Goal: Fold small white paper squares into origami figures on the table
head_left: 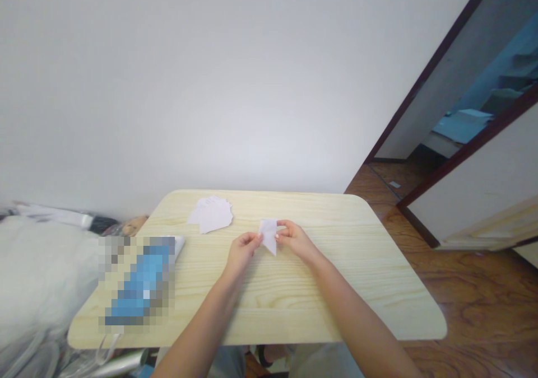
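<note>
Above the middle of the table, a small piece of folded white paper (269, 233) is pinched between both of my hands. My left hand (244, 248) grips its left edge with thumb and fingertips. At its right edge, my right hand (294, 238) holds it between thumb and fingers. The paper has a straight top and narrows to a point at the bottom. Beyond my left hand lies a fanned stack of white paper sheets (214, 214) with uneven edges, resting flat on the table.
The pale wood-grain table (336, 311) has rounded corners and meets a white wall (260, 87) at the back. A pixelated blue item (147, 283) lies at its left side, with a white cable (105, 347) below. A white bundle (46, 271) sits left; a doorway opens right.
</note>
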Demonstrator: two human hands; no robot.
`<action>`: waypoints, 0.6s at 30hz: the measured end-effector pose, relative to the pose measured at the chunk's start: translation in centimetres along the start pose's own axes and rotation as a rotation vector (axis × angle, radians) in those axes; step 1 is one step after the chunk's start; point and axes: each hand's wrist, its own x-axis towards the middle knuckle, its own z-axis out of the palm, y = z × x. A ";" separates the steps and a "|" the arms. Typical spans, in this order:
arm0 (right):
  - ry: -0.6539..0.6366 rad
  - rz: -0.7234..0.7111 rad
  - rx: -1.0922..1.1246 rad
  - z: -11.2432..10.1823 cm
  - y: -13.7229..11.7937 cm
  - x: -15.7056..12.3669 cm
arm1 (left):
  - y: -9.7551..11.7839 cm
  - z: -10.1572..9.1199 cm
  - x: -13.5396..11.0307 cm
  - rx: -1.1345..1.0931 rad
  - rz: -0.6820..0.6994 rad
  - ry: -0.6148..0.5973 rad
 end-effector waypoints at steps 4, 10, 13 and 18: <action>0.104 -0.110 -0.044 -0.3 -0.2 0.0 | -0.1 0.0 0.1 0.137 0.108 0.027; 0.014 -0.126 -0.246 0.9 -0.3 -0.4 | -0.1 0.3 -0.3 0.336 0.265 -0.118; -0.009 -0.034 -0.282 0.7 -0.5 -0.5 | -0.1 0.4 -0.4 0.362 0.276 -0.170; -0.008 0.022 -0.329 0.3 -0.4 -0.4 | -0.5 0.3 -0.2 0.266 0.185 -0.248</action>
